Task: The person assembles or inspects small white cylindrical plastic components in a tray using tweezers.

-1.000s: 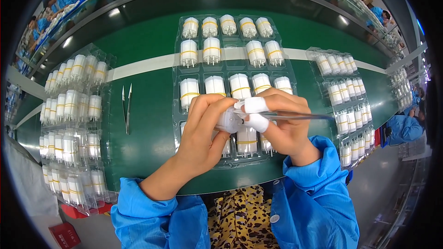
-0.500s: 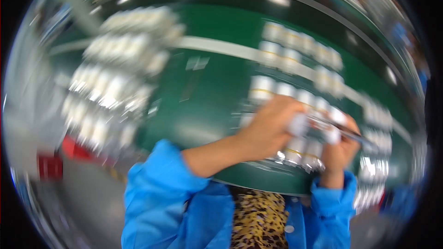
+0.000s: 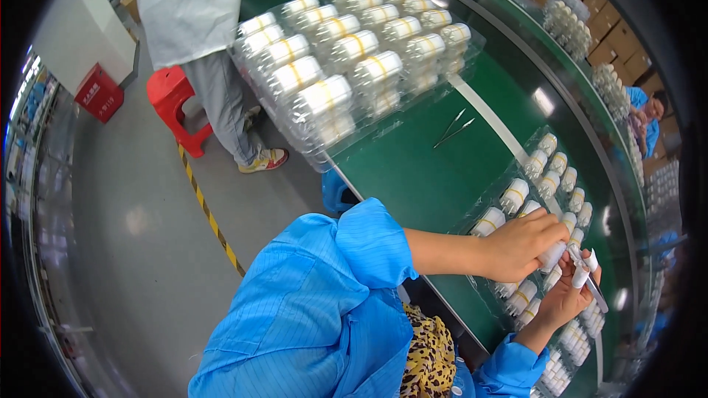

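My left hand is closed around a white cylindrical part, held over a clear plastic tray at the right. White cylinders with yellow bands fill this tray in rows. Close beside it, my right hand wears white covers on its fingertips and grips metal tweezers. The tweezers slant past the fingers, one end near the white part. Their contact with the part is too small to make out.
Stacked clear trays of banded white cylinders stand on the green table. Another pair of tweezers lies there. Left of the table are a red stool, a standing person and a red box. More trays lie beyond my right hand.
The view has swung left and sharpened, bringing in the floor, stool and standing person. Both hands now appear farther right and lower, still together at the white part and tweezers.
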A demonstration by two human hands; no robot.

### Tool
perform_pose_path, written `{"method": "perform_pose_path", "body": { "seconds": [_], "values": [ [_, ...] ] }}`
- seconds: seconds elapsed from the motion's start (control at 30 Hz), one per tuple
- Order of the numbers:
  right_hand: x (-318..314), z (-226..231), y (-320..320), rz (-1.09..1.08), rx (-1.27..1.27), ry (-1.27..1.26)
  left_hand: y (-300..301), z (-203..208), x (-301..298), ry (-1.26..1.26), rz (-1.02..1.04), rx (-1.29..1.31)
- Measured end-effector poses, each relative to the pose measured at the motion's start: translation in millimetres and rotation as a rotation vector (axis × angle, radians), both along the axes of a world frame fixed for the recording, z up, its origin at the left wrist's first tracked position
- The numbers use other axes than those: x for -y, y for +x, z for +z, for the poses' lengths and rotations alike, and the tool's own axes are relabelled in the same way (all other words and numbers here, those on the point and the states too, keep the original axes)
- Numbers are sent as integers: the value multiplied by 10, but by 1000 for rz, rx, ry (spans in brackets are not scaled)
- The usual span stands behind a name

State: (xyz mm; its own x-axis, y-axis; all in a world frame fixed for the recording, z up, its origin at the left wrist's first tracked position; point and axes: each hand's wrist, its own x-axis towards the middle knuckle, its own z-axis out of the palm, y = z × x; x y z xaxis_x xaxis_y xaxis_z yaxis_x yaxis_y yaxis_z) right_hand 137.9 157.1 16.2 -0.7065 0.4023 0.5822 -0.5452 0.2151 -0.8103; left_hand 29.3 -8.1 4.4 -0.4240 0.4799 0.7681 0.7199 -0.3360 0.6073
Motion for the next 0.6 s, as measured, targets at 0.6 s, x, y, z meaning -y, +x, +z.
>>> {"method": "perform_pose_path", "body": {
  "seconds": [0.6],
  "values": [
    [-318, 153, 199, -261, -133, 120, 81, 77, -97, 276, 38, -140]
  ]
}}
